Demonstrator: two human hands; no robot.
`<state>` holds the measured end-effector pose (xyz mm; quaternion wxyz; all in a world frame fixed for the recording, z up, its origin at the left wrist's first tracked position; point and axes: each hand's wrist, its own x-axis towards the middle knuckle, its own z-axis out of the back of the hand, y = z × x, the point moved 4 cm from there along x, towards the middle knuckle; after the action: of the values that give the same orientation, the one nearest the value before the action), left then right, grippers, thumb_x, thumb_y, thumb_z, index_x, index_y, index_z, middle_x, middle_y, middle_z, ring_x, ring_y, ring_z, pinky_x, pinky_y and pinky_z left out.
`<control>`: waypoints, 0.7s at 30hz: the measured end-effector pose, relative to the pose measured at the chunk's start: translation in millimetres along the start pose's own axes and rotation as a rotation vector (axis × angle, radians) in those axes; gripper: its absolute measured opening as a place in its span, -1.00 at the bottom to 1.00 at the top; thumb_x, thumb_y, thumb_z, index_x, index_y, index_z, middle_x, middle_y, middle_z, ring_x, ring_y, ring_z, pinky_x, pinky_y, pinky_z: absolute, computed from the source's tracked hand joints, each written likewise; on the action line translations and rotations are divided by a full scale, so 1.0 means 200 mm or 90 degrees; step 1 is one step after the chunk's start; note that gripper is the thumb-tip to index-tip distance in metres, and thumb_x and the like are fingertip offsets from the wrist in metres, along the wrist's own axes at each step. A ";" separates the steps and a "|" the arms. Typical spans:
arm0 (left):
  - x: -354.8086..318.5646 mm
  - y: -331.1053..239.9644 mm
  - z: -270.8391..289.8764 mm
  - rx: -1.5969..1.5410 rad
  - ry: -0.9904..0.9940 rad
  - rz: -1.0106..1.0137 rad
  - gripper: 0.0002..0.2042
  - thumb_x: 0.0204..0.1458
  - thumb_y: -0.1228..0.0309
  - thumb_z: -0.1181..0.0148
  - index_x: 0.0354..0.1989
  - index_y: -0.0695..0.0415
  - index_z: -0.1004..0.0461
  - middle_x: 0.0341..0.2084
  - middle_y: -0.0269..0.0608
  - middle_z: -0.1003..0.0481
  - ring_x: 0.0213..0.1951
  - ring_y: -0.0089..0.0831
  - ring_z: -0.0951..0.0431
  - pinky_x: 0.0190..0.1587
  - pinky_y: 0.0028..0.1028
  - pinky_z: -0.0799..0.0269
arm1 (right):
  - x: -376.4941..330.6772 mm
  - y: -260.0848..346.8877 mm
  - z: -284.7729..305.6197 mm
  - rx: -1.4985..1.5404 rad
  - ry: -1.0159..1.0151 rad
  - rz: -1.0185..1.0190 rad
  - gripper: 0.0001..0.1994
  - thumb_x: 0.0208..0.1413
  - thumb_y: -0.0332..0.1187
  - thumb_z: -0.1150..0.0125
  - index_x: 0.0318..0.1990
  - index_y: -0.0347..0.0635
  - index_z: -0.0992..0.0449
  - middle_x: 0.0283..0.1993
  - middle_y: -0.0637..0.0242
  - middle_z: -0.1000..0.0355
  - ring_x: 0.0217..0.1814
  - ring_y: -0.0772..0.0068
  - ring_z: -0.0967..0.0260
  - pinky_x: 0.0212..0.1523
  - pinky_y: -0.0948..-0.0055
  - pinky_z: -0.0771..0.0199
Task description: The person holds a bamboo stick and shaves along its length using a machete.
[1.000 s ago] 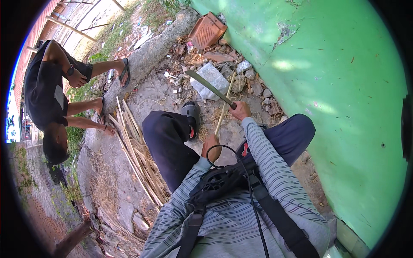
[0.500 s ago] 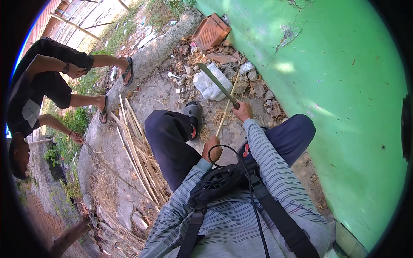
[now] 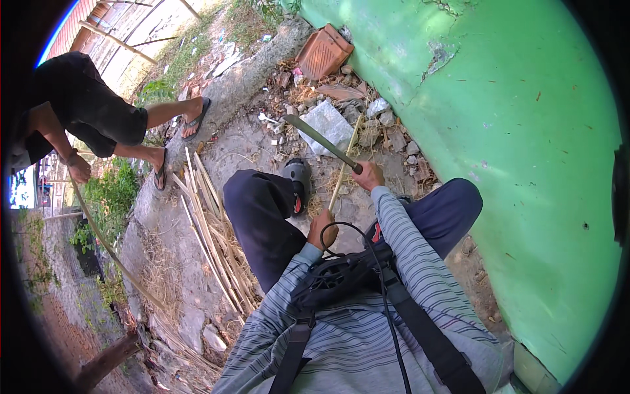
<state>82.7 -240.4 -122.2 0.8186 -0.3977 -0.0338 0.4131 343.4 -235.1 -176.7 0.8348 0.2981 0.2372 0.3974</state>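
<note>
My left hand [image 3: 322, 230] is closed around the near end of a pale, narrow wooden strip [image 3: 340, 183], perhaps bamboo. The strip slants away from me, up and to the right. In my right hand [image 3: 369, 176] is the dark handle of a machete [image 3: 319, 139], its long blade pointing to the far left. Just left of my right fist, the blade crosses over the strip; whether they touch I cannot tell. Beyond both lies a whitish block [image 3: 326, 126] on the ground. My bent knees frame the two hands.
Long split strips [image 3: 208, 226] lie piled left of my knee. A green wall [image 3: 518, 171] bounds the right side. Rubble and an orange-brown broken container [image 3: 325, 51] lie ahead. At the left, a person in dark shorts [image 3: 98, 108] holds a long stick [image 3: 113, 256].
The machete's tip has shifted left and slightly nearer me; both my hands keep their grips. At the left, the other person has risen from a stoop and lifted one end of the long stick.
</note>
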 end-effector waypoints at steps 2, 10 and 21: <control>-0.06 0.19 -0.08 -0.177 -0.008 0.011 -0.85 0.16 0.46 -0.06 -0.19 0.30 -0.37 -0.43 0.46 -0.50 -0.25 0.48 -0.52 -0.23 0.23 -0.38 | 0.01 0.07 0.02 0.007 0.005 0.005 -0.71 0.02 -0.07 -0.34 -0.29 -0.10 -0.68 -0.38 0.04 -0.61 -0.26 -0.15 -0.60 -0.18 0.01 -0.60; 0.00 0.31 -0.17 -0.142 -0.031 -0.003 -0.84 0.19 0.46 -0.05 -0.16 0.30 -0.36 -0.46 0.45 -0.50 -0.27 0.47 -0.53 -0.25 0.22 -0.39 | -0.01 0.05 -0.04 0.021 0.019 -0.017 -0.70 0.01 -0.07 -0.35 -0.30 -0.12 -0.69 -0.34 0.02 -0.62 -0.22 -0.13 -0.61 -0.16 0.03 -0.60; -0.05 0.02 0.00 -0.001 -0.009 -0.062 -0.86 0.24 0.46 -0.08 -0.18 0.30 -0.37 -0.48 0.42 -0.51 -0.31 0.42 -0.56 -0.29 0.21 -0.40 | -0.03 -0.06 -0.07 0.020 0.033 -0.005 -0.68 -0.01 -0.08 -0.36 -0.32 -0.18 -0.67 -0.39 0.01 -0.60 -0.29 -0.12 -0.60 -0.20 0.05 -0.58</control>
<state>72.4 -246.1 -122.5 0.8370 -0.3933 -0.0595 0.3757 337.7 -241.5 -193.9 0.8251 0.2999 0.2665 0.3977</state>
